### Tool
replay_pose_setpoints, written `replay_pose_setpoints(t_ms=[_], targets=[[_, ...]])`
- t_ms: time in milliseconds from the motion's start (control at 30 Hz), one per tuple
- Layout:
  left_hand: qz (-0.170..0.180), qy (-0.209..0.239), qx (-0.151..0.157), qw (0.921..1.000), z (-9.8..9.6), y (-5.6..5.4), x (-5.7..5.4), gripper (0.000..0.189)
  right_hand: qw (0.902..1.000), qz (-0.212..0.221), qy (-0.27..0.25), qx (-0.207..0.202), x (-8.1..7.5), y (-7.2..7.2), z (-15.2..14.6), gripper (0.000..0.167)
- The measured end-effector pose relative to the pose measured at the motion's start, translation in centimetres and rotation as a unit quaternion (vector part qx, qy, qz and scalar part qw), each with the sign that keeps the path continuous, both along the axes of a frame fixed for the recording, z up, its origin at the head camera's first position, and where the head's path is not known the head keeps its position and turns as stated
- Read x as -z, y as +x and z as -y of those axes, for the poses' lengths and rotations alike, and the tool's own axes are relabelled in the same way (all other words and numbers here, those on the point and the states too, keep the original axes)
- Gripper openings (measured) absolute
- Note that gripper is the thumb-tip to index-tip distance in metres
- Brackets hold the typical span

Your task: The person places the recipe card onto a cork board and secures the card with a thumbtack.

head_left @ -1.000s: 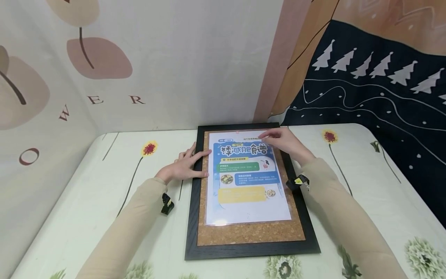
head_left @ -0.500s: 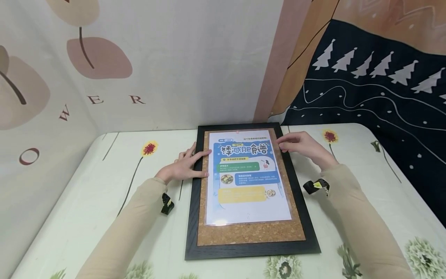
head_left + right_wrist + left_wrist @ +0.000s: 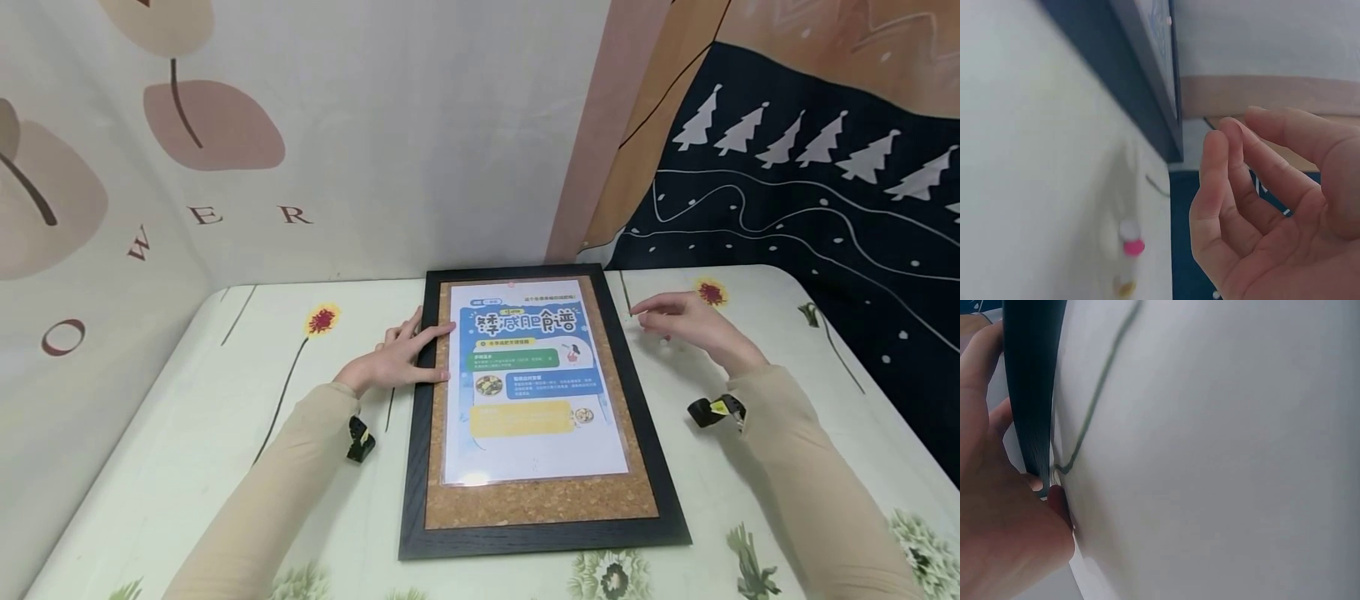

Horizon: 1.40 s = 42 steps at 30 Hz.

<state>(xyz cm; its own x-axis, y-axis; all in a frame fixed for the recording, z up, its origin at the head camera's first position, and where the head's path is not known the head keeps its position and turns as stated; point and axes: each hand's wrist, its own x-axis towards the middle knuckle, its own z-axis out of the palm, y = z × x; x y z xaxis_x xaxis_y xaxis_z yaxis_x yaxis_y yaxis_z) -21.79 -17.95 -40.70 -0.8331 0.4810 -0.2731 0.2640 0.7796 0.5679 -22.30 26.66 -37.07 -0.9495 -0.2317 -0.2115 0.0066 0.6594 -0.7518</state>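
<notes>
A black-framed cork board lies on the table with a laminated sheet over its cork. A small pinkish push pin sits at the sheet's top edge. My left hand grips the frame's left side, thumb and index finger over its face, other fingers by the outer edge. To the right of the board, my right hand hovers over the tablecloth with bent fingers and nothing between them. Below that hand, the right wrist view shows a pink push pin and a yellow push pin, both blurred.
A white flowered tablecloth covers the table. Behind the table hangs a pale printed cloth, and a dark cloth with white trees borders the right side. The board's far edge lies close to the back cloth.
My right hand has left the sheet's upper right part and moved rightward, past the frame, over the tablecloth. The left hand and the board stay in place.
</notes>
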Motion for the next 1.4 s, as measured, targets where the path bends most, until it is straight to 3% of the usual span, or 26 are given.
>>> replay_pose_setpoints(t_ms=[567,767,1133,1400], targets=[[0.007,0.003,0.002,1.0,-0.1,0.1,-0.1,0.082,0.9983,-0.029,0.046,0.023,2.0,1.5,-4.8,0.041],[0.01,0.008,0.001,0.9999,0.0,0.2,-0.2,0.082,0.9982,-0.026,0.053,0.01,2.7,1.7,-6.1,0.043],[0.013,0.008,0.003,0.9999,0.0,0.1,-0.2,0.083,0.9995,0.014,0.026,-0.013,3.3,1.4,-6.8,0.037],[0.013,0.013,0.005,0.9998,0.1,0.1,-0.1,0.083,0.9991,0.014,0.039,-0.013,3.6,1.1,-6.6,0.035]])
